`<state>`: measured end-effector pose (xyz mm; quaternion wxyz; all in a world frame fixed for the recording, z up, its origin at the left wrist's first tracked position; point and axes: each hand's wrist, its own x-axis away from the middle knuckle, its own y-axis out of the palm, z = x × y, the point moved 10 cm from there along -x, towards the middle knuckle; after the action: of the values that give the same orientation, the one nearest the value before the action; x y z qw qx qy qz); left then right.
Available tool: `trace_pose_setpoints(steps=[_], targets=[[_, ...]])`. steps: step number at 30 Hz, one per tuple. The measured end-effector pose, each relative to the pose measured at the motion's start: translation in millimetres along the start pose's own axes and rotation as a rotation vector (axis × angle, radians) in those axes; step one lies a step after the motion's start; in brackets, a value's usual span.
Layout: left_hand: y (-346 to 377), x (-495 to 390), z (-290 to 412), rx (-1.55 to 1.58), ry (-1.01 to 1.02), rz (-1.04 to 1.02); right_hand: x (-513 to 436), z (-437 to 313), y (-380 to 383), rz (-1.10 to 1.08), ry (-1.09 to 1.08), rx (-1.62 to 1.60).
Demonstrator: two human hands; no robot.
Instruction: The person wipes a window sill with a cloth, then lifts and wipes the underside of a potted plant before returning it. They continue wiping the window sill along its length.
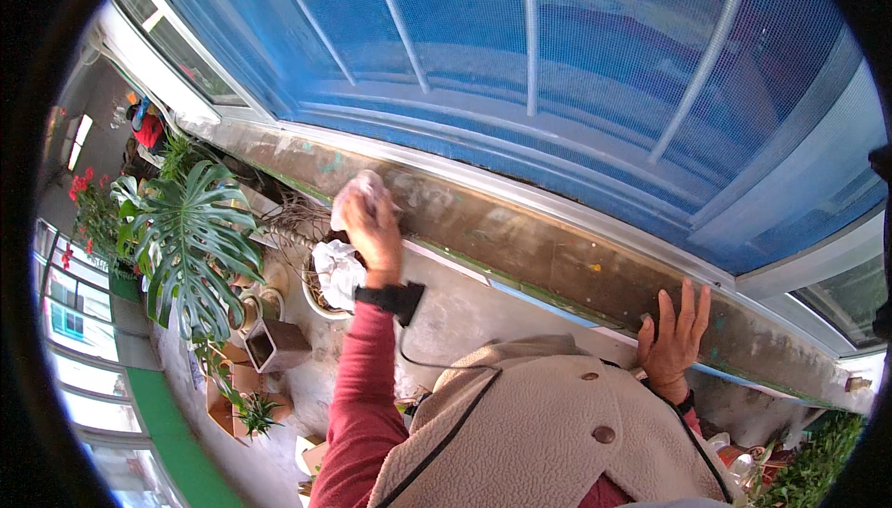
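Note:
My left hand is closed around a crumpled pale cloth and presses it on the brown window ledge. Pale marks and a few green specks show on the ledge. Farther right, my right hand rests on the same ledge with its fingers spread and holds nothing. Above the ledge is a window with a blue insect screen, pale upright bars and a white frame. A crumpled white bag or cloth lies in a plant pot just below my left wrist.
A large monstera, a square brown planter and a small spiky plant stand at the left. A person in red is at the far left. Green plants fill the lower right corner.

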<state>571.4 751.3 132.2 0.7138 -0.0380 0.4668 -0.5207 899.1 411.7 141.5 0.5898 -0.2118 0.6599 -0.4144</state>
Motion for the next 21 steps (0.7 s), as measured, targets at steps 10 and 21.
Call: trace_pose_setpoints(steps=[10,21], targets=[[16,47,43,0.210,0.191,-0.107,-2,-2,3,-0.030,-0.011,0.007],[20,35,65,0.259,0.276,-0.295,1,2,1,-0.003,0.013,-0.012]])
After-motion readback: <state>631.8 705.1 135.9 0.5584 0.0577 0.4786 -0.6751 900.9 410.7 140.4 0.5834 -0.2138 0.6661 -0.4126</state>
